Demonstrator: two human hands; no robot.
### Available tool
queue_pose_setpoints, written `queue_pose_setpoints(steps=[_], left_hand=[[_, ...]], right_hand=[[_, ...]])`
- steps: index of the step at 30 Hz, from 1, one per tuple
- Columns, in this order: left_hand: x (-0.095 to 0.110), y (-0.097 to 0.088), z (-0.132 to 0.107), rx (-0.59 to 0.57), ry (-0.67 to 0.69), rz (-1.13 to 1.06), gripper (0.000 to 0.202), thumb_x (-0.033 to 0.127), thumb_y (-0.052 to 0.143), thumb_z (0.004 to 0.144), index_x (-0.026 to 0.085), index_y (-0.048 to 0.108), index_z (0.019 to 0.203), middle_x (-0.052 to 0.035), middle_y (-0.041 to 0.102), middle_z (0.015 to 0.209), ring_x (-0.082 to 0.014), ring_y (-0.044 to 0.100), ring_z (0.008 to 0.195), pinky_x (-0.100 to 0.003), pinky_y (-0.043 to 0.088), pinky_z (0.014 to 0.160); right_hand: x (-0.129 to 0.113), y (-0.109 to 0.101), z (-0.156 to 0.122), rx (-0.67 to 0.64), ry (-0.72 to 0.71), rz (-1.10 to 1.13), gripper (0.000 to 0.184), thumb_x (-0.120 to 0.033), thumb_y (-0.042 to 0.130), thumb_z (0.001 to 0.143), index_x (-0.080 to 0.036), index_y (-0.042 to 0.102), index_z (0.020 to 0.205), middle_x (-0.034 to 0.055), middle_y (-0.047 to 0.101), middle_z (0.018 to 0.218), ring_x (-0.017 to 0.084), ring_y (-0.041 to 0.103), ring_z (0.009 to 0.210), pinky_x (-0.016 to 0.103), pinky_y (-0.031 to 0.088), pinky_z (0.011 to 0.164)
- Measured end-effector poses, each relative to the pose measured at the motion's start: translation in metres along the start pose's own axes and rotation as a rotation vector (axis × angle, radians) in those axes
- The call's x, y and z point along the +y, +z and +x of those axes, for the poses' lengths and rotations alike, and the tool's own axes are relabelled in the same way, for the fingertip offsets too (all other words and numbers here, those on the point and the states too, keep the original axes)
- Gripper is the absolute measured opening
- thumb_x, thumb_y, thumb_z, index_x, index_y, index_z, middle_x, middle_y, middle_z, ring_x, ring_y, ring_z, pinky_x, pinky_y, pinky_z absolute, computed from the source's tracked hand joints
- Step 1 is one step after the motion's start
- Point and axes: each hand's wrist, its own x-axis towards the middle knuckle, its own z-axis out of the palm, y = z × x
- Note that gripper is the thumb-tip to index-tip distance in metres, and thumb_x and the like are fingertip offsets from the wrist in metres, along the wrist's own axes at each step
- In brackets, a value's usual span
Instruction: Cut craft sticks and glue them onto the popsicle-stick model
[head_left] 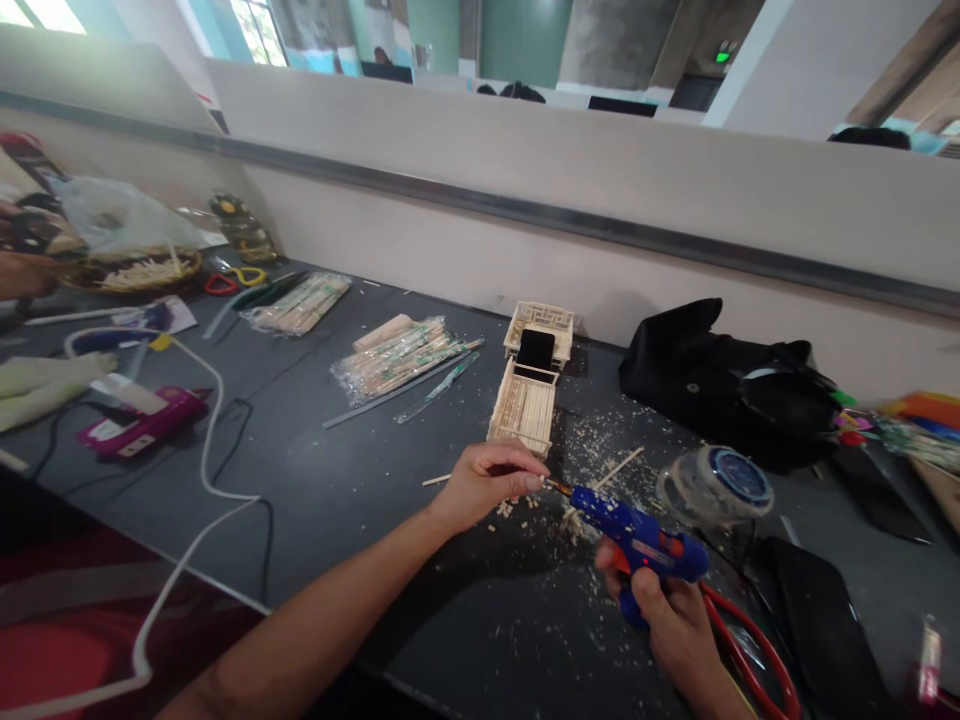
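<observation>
My right hand point(667, 610) is wrapped round the handle of a blue hot glue gun point(637, 530), whose nozzle points left. At the nozzle's tip, my left hand point(491, 485) pinches a small pale wooden piece point(542, 482) between thumb and fingertips. Whether nozzle and piece touch, I cannot tell. Just beyond my left hand stands a small model built of wooden sticks point(525, 405), with slatted floor and railings. A dark flat rectangular thing point(535, 352) rests on its far part. Cut stick bits and crumbs lie around my hands, with one loose stick point(619, 467) near the nozzle.
A clear jar with a blue lid point(724, 485), a black bag point(712, 390) and a black phone-like slab point(821, 610) are on the right. Wrapped stick bundles point(405, 360), a magenta glue gun point(146, 420) and a white cable point(214, 440) lie left. Another person's hand point(26, 270) is far left.
</observation>
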Motion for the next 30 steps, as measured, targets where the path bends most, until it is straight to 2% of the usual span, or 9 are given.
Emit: queue_pose_setpoints(steps=[6,12,17,22,24,30], left_hand=[[0.002,0.000,0.000,0.010,-0.033,-0.001,0.034,0.050,0.084,0.060,0.018,0.077,0.068,-0.0054,0.067,0.068,-0.0116,0.053,0.055,-0.023,0.042,0.050],[0.001,0.001,-0.001,-0.022,-0.023,-0.053,0.024,0.043,0.083,0.064,0.020,0.078,0.070,-0.0039,0.065,0.069,-0.0094,0.051,0.051,-0.023,0.042,0.047],[0.003,0.000,-0.001,-0.045,-0.012,-0.076,0.020,0.039,0.083,0.065,0.021,0.079,0.070,-0.0036,0.065,0.068,-0.0100,0.053,0.053,-0.023,0.042,0.048],[0.005,0.000,-0.001,-0.064,0.001,-0.065,0.019,0.039,0.083,0.066,0.021,0.079,0.071,-0.0038,0.065,0.068,-0.0102,0.052,0.054,-0.023,0.042,0.050],[0.005,0.000,-0.001,-0.069,0.004,-0.058,0.019,0.038,0.083,0.066,0.020,0.079,0.071,-0.0039,0.065,0.068,-0.0105,0.052,0.055,-0.024,0.043,0.052],[0.003,-0.001,-0.001,-0.062,0.013,-0.003,0.030,0.048,0.081,0.066,0.018,0.078,0.072,-0.0050,0.066,0.069,-0.0111,0.055,0.057,-0.023,0.044,0.052]], right_hand=[[-0.007,-0.002,0.004,-0.040,-0.007,-0.020,0.053,-0.068,0.052,0.085,-0.019,0.072,0.080,0.0070,0.070,0.070,0.017,0.060,0.057,0.025,0.049,0.050],[0.000,-0.009,0.004,-0.109,0.011,-0.034,0.054,-0.068,0.050,0.085,-0.019,0.073,0.084,0.0065,0.069,0.069,0.016,0.057,0.054,0.025,0.048,0.050],[-0.001,-0.004,0.001,-0.039,0.000,-0.051,0.054,-0.067,0.048,0.087,-0.019,0.072,0.080,0.0055,0.066,0.066,0.015,0.054,0.054,0.026,0.047,0.051],[0.003,-0.007,0.000,-0.110,-0.010,-0.043,0.052,-0.065,0.048,0.089,-0.019,0.072,0.085,0.0072,0.069,0.073,0.018,0.060,0.061,0.027,0.049,0.055],[0.003,-0.007,0.000,-0.094,-0.021,-0.046,0.052,-0.065,0.049,0.089,-0.019,0.072,0.084,0.0069,0.069,0.073,0.018,0.060,0.062,0.027,0.049,0.055],[-0.006,-0.001,0.002,-0.039,-0.017,-0.029,0.049,-0.064,0.053,0.086,-0.019,0.071,0.079,0.0063,0.069,0.069,0.016,0.058,0.057,0.026,0.047,0.053]])
